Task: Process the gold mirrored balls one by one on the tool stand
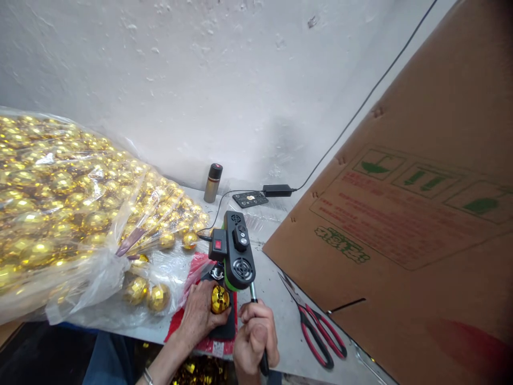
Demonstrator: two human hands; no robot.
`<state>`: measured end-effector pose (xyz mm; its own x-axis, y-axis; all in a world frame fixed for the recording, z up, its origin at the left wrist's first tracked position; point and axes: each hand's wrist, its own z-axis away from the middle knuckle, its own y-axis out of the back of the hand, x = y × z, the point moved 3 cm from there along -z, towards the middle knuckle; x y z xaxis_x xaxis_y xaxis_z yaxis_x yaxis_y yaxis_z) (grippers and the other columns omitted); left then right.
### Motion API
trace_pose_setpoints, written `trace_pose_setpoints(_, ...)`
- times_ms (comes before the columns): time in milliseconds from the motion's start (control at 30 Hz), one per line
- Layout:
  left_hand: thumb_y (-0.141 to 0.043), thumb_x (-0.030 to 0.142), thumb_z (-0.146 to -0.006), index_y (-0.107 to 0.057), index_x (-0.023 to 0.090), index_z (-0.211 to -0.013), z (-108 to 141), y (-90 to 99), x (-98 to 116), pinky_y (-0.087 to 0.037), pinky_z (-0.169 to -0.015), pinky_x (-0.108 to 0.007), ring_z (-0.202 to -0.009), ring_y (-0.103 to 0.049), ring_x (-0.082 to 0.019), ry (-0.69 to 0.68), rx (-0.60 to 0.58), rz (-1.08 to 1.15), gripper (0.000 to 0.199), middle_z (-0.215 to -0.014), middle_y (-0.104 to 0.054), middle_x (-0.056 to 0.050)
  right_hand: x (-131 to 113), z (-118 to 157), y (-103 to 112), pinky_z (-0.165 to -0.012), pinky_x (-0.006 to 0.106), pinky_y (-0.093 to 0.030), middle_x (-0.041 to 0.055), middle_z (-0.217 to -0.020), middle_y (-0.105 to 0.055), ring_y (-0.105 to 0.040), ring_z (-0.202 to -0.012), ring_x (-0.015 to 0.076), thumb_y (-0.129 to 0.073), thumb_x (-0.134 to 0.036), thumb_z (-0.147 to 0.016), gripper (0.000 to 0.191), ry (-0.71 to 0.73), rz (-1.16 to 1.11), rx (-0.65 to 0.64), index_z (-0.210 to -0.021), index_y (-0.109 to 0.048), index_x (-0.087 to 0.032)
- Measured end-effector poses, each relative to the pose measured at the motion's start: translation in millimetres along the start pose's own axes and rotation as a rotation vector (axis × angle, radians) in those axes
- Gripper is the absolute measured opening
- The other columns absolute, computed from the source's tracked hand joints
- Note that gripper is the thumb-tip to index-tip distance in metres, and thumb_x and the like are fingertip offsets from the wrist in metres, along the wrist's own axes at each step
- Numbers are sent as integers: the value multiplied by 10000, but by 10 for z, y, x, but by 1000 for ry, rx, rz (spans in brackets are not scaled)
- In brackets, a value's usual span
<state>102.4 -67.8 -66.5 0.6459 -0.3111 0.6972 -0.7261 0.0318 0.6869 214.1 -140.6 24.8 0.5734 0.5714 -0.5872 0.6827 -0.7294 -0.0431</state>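
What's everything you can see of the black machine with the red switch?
The black machine looks like plastic, with a long rounded top, two round slotted vents and green edging. A side box carries the red switch and takes a cable. A dark base sits over red sheeting. The right hand grips its metal lever by the handle; the left hand holds a gold ball near it.

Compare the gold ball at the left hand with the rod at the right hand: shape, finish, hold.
Shape: the gold ball is round; the rod is long and thin.
Finish: the gold ball is shiny and faceted; the rod shows bare metal above the fist and black below it.
Hold: the left hand has thumb and fingers around the gold ball; the right hand wraps the rod in a fist.
Shared: both are hand-held.
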Motion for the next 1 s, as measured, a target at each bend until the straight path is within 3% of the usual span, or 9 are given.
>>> trace_pose_setpoints(167, -856, 387, -750, -752, 205, -1144, 3, 23, 26, -540, -886, -455, -974, -763, -367, -6, -4, -11, 446, -1035, -820, -109, 53, 103, -34, -748, 314, -489, -48, -750, -572, -568, -645, 128, -382, -263, -1170, 459, 26, -10, 11, -721, -471, -236)
trace_pose_setpoints(300, -837, 367, -751, -753, 211, -1130, -8, 46, 46, -540, -893, -453, -969, -761, -362, 2, -27, -15, 418, -1025, -816, -100, 101, 156, -13, -815, 363, -518, -45, -736, -594, -576, -643, 142, -411, -315, -1176, 475, 26, 4, -19, -717, -502, -236)
trace_pose_setpoints(367, -827, 350, -743, -753, 217, -1105, -32, 60, 54, -545, -899, -454, -975, -763, -360, 9, -35, -12, 393, -1016, -817, -94, 66, 112, 5, -816, 368, -527, -41, -720, -606, -581, -634, 146, -432, -339, -1176, 485, 25, 5, -38, -710, -518, -237)
trace_pose_setpoints(500, -829, 318, -719, -749, 213, -1162, -19, 85, 44, -578, -938, -508, -1021, -777, -387, -8, -5, 15, 462, -1065, -831, -113, -154, -182, 25, -615, 281, -421, -33, -709, -554, -533, -602, 124, -426, -222, -1163, 442, -53, -3, -22, -726, -490, -235)
trace_pose_setpoints(700, -853, 250, -774, -704, 218, -1411, 563, -78, -219, -641, -993, -542, -1183, -779, -414, -136, -14, 45, 655, -1327, -803, -189, -400, -594, 21, -504, 254, -377, -30, -698, -565, -505, -539, 102, -509, -202, -1136, 367, -104, -73, -120, -778, -589, -218)
trace_pose_setpoints(800, -988, 445, -676, -609, 203, -1554, 696, -67, -354, -638, -1049, -601, -1327, -711, -495, -227, 39, -24, 987, -1515, -709, -249, -360, -532, 17, -485, 253, -362, -31, -692, -560, -484, -519, 97, -509, -196, -1134, 376, -74, -92, -120, -766, -584, -217)
trace_pose_setpoints(867, -862, 473, -867, -554, 225, -1608, 509, 82, -388, -611, -1117, -584, -1408, -674, -449, -213, 109, -94, 840, -1570, -679, -224, -332, -443, 6, -529, 266, -371, -24, -695, -557, -494, -546, 106, -522, -217, -1136, 400, -108, -107, -81, -739, -574, -216)
trace_pose_setpoints(933, -600, 333, -1066, -568, 237, -1589, 129, 306, -398, -560, -1194, -539, -1431, -669, -359, -120, 164, -201, 533, -1554, -695, -184, -333, -368, -6, -581, 289, -371, -18, -708, -555, -483, -564, 114, -535, -246, -1141, 415, -191, -114, -30, -729, -576, -214)
trace_pose_setpoints(1000, -496, 217, -1081, -627, 167, -1502, -325, 506, -424, -535, -1206, -514, -1394, -690, -342, 32, 140, -336, 443, -1497, -716, -209, -368, -325, -18, -608, 309, -355, -12, -724, -552, -460, -576, 121, -536, -274, -1149, 423, -275, -112, -10, -733, -584, -213)
